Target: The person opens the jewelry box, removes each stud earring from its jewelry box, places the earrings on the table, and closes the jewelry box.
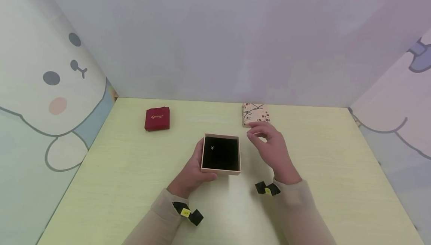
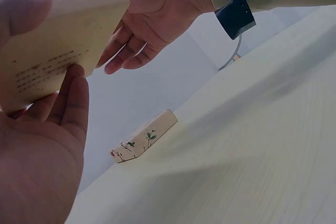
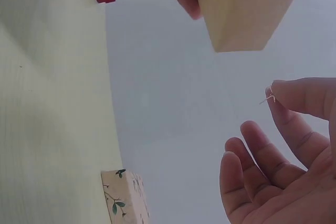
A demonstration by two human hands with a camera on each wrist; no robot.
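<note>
Right wrist view: right hand pinches some tiny wiry thing, other fingers loose; left hand is clamped on a black-lined box, in from the tabletop's far edge.

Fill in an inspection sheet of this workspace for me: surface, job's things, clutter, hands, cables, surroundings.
Surface: pale table with faint grain.
Job's things: open box, raised off the table; its black insert bears a small star-shaped piece. Floral piece, possibly the lid, lies near the back edge.
Clutter: red box with gold lettering, back left, untouched.
Left hand: grips the open box.
Right hand: pinches a thin pale piece, too small to identify.
Cables: nothing seen.
Surroundings: plain back wall; cartoon figures on both sides.
</note>
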